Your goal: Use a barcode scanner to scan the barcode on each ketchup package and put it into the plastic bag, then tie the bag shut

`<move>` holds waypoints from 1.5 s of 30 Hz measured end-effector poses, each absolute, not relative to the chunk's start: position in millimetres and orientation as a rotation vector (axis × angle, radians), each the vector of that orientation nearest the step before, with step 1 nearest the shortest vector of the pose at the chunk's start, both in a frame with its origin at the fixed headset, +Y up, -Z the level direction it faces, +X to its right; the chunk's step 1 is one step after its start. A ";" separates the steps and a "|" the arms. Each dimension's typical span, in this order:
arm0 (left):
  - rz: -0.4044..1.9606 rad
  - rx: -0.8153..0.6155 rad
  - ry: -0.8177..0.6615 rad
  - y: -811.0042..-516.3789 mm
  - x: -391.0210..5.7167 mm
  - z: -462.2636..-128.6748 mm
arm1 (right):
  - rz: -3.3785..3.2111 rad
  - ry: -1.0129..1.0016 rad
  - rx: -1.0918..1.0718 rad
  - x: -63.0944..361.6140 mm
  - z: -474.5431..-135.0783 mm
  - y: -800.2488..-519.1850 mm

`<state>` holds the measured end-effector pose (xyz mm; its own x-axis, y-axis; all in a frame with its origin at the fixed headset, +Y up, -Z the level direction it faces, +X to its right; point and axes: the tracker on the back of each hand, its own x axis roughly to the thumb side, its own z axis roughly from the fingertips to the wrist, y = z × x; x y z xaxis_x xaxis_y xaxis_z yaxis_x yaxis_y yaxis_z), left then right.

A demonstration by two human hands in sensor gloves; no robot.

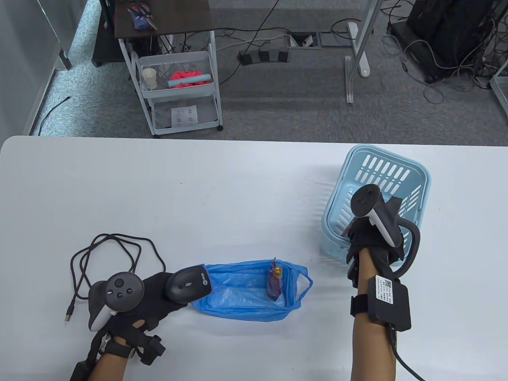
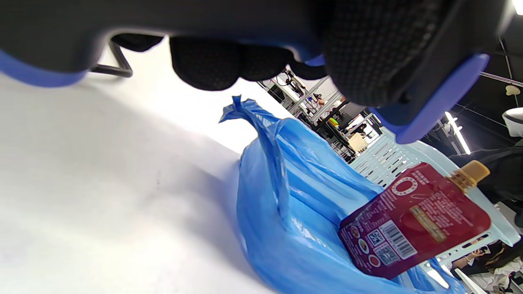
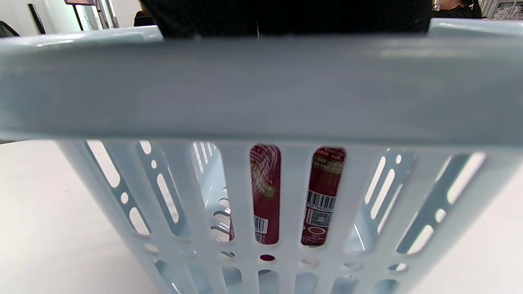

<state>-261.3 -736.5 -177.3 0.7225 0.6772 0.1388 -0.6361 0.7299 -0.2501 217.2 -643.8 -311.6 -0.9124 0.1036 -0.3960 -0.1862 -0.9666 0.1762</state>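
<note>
My left hand rests at the table's front left and grips the black barcode scanner, whose head points at the blue plastic bag. The bag lies open on the table with one red ketchup package in it. The left wrist view shows that package with its barcode facing the camera. My right hand reaches over the near rim of the light blue basket; its fingers are hidden. A red package corner shows beside it. Through the basket slots, upright ketchup packages are visible.
The scanner's black cable loops on the table left of the bag and ends in a USB plug. Behind the table stands a white cart on grey carpet.
</note>
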 end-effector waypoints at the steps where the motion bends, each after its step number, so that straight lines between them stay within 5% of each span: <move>1: 0.729 -0.190 -0.227 -736.6 -261.3 -177.3 | 2.915 0.318 -0.591 217.5 -312.3 -644.1; 32: 0.737 -0.178 -0.229 -735.9 -263.2 -177.1 | 2.977 0.265 -0.580 213.1 -311.7 -650.7; 45: 0.736 -0.178 -0.227 -736.2 -263.8 -177.2 | 2.926 0.165 -0.541 212.4 -300.4 -622.1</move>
<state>-263.8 -736.2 -177.2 0.7187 0.6808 0.1417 -0.6424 0.7280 -0.2394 212.4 -622.1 -300.4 -0.9214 0.1381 -0.3633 -0.1780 -0.9809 0.0787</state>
